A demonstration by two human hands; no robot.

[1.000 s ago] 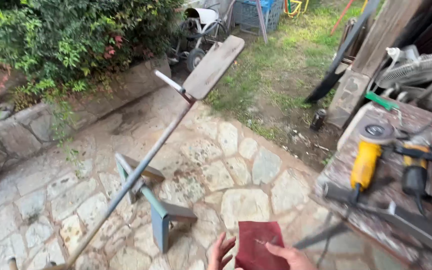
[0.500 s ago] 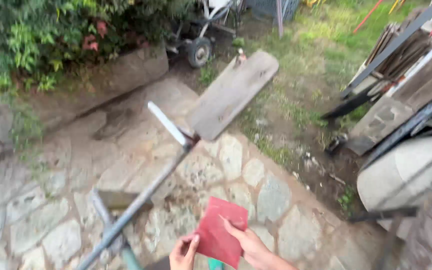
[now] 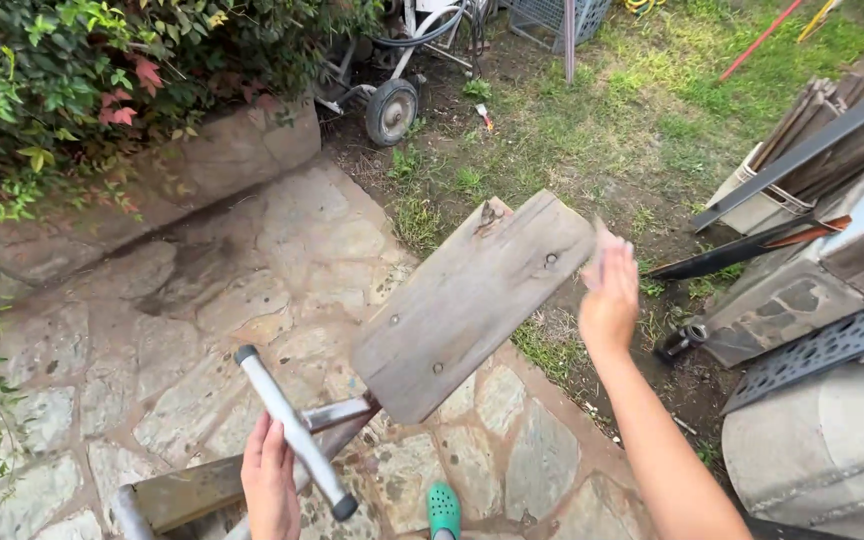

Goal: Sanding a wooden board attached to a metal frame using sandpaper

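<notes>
A weathered grey wooden board (image 3: 467,305) with bolt heads sits tilted on top of a metal frame. A grey metal crossbar (image 3: 290,425) with a black end cap sticks out below it. My left hand (image 3: 270,485) wraps around this crossbar from behind. My right hand (image 3: 609,300) is blurred at the board's far right end. It holds a thin sheet (image 3: 595,258), whose pale edge shows above the fingers and touches the board's edge.
Stone paving (image 3: 202,300) lies under the frame, with a green clog (image 3: 442,508) on it near the bottom. A wheeled cart (image 3: 392,110) stands at the back by a low stone wall and shrubs. Planks, metal bars (image 3: 802,150) and a grey drum (image 3: 832,450) crowd the right.
The view has swung closer to the board. My left hand let go of the red sheet and took the crossbar. My right hand carried the sheet up to the board's far end.
</notes>
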